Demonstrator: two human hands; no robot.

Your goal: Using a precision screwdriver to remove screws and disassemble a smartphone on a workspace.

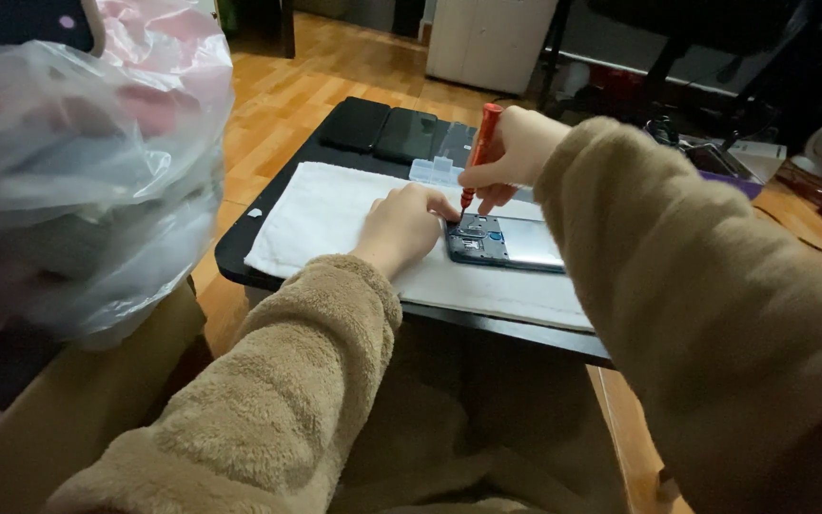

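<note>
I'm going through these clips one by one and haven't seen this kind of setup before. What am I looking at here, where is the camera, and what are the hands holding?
There is no machine here. One camera sits on a person's head and looks down at their own two hands, in fuzzy tan sleeves. The right hand grips a red screwdriver, its tip down on an opened phone with its back cover off. The left hand presses on the phone's near end to steady it. The phone lies on a white cloth spread over a small black table. Behind it are two dark phones and a clear small-parts box. A clear plastic bag fills the left.
</note>
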